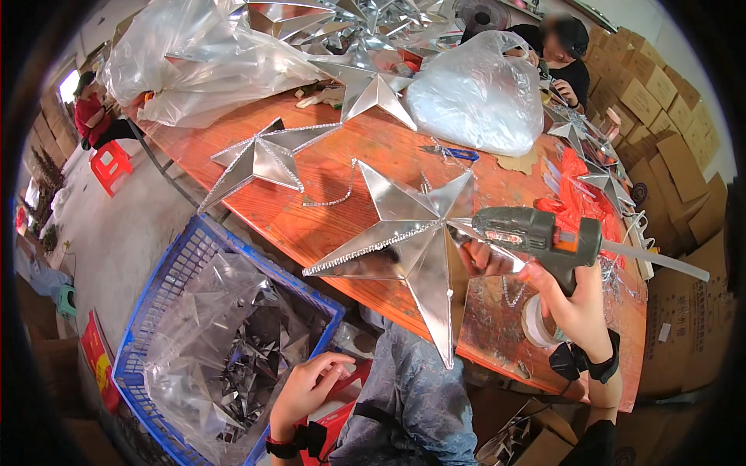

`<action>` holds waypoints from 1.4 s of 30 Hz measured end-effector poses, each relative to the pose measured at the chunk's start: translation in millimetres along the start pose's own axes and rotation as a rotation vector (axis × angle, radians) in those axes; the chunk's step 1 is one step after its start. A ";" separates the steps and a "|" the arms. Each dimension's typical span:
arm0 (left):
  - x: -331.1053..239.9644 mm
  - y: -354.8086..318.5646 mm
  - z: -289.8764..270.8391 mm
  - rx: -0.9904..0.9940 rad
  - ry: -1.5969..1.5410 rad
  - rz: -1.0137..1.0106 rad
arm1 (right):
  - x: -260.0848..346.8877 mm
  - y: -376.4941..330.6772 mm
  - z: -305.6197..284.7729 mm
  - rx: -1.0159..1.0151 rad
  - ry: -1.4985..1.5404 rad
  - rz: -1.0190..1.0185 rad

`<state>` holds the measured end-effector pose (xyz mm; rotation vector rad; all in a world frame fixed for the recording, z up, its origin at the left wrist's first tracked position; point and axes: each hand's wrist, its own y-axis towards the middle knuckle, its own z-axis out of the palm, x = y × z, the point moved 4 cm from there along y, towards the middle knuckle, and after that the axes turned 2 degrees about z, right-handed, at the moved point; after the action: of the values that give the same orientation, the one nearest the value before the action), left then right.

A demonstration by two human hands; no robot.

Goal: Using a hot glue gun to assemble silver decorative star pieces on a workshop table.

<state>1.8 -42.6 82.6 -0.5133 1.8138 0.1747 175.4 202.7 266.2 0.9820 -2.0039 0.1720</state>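
Silver star point(426, 272) overhanging the table's point(322, 167) edge, its right point partly covered by the glue gun point(517, 231); I can't tell whether they touch. The right hand point(573, 312) wraps the gun's handle. The left hand point(312, 384) curls beside the basket point(272, 262), contents unclear to me.

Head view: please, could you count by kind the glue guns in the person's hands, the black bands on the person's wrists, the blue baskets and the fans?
Glue gun: 1
Black bands: 2
Blue basket: 1
Fan: 1
Total: 5
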 end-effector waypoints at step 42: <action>0.5 -14.4 -34.1 -0.454 -0.585 0.231 | -1.3 -3.7 4.9 0.077 -0.090 0.091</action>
<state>-22.0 -68.3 94.6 -0.4981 1.2469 0.8227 175.2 198.7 261.4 0.9622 -2.1399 0.2597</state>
